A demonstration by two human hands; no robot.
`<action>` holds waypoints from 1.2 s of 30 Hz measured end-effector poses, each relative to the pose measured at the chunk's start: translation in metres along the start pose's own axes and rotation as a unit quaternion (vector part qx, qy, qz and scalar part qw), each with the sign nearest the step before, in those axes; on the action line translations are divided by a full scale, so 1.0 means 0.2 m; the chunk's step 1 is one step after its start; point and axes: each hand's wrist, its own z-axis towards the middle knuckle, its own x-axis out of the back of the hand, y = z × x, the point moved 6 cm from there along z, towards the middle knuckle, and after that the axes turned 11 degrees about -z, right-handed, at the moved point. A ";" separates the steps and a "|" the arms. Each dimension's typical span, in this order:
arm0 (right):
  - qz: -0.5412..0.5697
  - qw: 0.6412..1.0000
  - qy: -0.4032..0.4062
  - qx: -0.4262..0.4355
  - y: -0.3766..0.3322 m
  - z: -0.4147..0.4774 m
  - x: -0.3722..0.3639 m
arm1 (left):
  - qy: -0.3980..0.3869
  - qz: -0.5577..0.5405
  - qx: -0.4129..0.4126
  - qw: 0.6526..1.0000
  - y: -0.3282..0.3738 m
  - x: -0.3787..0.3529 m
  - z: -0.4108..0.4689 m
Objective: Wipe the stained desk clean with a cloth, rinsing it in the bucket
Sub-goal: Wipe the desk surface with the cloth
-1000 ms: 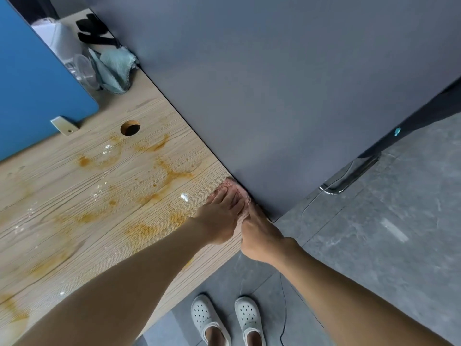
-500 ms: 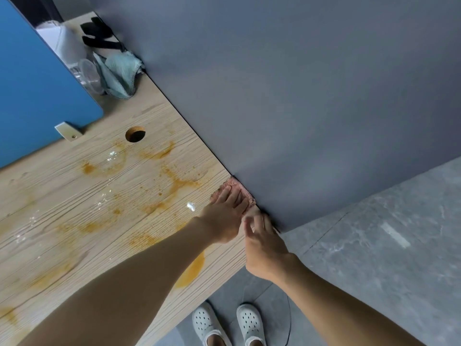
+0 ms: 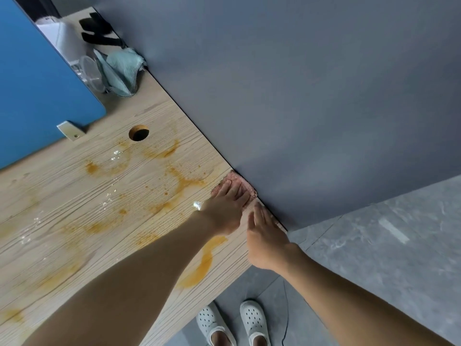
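Observation:
The wooden desk (image 3: 74,201) carries orange-brown stains (image 3: 197,268) and wet streaks across its top. A small pink cloth (image 3: 237,182) lies at the desk's right corner, against the grey partition. My left hand (image 3: 225,211) presses flat on the cloth with straight fingers. My right hand (image 3: 267,239) rests at the desk's right edge just below the cloth, its fingers stretched along the edge and the thumb raised. No bucket is in view.
A blue divider panel (image 3: 37,96) stands at the left with a metal bracket (image 3: 69,129). A cable hole (image 3: 138,133) sits in the desk. At the far end lie a teal cloth (image 3: 119,71), a clear plastic cup (image 3: 87,71) and a black strap (image 3: 99,33). Grey floor and my white clogs (image 3: 234,323) are below.
My right hand has lifted from below the desk edge onto the corner beside the cloth. My left hand stays pressed on the cloth. The view has shifted, uncovering a large stain near my forearm.

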 end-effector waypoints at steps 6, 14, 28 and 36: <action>0.023 0.999 0.043 -0.017 0.00 0.07 0.14 | -0.027 -0.030 0.035 0.999 -0.05 -0.03 -0.25; 0.051 0.998 -0.016 -0.017 -0.02 0.13 0.07 | -0.008 -0.043 0.032 0.999 -0.09 0.09 -0.04; 0.064 0.998 0.015 -0.018 -0.03 0.20 0.21 | -0.005 0.008 0.029 1.000 -0.18 0.12 0.06; 0.068 0.996 -0.055 -0.028 -0.06 0.19 0.16 | -0.038 -0.035 0.065 0.997 -0.23 0.09 -0.15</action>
